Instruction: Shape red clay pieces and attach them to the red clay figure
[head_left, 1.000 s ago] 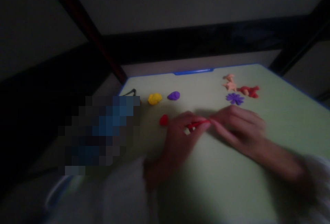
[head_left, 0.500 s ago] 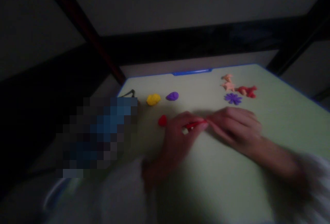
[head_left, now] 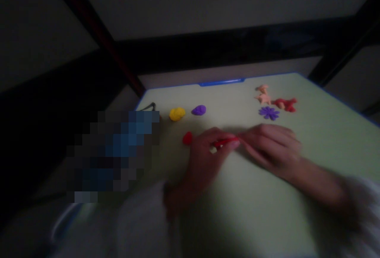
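Observation:
Above the middle of the pale green table (head_left: 252,194), my left hand (head_left: 206,155) pinches a thin strip of red modelling clay (head_left: 221,143) between thumb and fingers. My right hand (head_left: 271,145) is closed, its fingertips meeting the strip's right end against the left fingertips. Just left of my left hand lies a red lump of clay (head_left: 187,138), partly covered by the hand. Farther back sit a yellow clay lump (head_left: 177,114) and a purple clay lump (head_left: 199,110). The view is dim and slightly blurred.
Back right on the table are a purple flower-like clay shape (head_left: 268,113), a red clay figure (head_left: 285,104) and peach clay pieces (head_left: 263,98). A blue strip (head_left: 222,82) runs along the far edge. At left, a pixelated bluish area (head_left: 127,139) hides what is there.
Almost nothing differs. Both hands stay together on the red strip, with only a tiny shift of the fingers and of the camera view.

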Demonstrator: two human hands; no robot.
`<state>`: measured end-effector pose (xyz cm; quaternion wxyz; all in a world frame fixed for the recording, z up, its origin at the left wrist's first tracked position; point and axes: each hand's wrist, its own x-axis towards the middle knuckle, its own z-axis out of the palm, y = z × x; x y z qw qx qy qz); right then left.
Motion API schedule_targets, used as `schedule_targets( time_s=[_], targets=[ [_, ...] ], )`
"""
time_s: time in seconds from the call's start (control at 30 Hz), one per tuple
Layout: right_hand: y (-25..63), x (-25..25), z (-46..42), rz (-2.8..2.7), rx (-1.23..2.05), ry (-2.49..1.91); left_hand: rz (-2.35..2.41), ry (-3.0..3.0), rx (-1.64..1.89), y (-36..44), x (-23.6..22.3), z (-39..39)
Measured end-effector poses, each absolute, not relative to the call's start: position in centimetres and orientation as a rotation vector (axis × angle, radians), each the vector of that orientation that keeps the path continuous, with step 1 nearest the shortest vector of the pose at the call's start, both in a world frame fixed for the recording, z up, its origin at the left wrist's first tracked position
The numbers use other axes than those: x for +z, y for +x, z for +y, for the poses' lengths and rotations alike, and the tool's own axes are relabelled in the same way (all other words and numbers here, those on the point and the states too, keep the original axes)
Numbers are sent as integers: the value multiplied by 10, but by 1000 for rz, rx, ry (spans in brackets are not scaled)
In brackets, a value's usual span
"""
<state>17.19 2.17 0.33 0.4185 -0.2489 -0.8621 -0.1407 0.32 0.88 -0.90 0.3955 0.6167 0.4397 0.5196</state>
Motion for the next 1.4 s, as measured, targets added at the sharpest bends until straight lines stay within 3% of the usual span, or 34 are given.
schedule_targets(
  time_s=[0.17,0.37,0.43,0.67,0.93,1.4],
  targets=[
    [171,6,18,-2067,-117,-701,1001,1529,1330,1,-8,10],
    [158,-5,21,-1746,997,-685,859,1554,1402,-1,-9,11],
    [153,-8,22,-1668,1168,-629,846,1553,1401,-1,-10,12],
    [150,-6,20,-1639,1126,-609,819,1602,1379,-1,-14,11],
    [162,-4,22,-1903,803,-643,940,1791,1504,-2,-12,5],
    [167,-1,22,-2006,753,-666,1025,1969,1597,-5,-8,2]
  ],
)
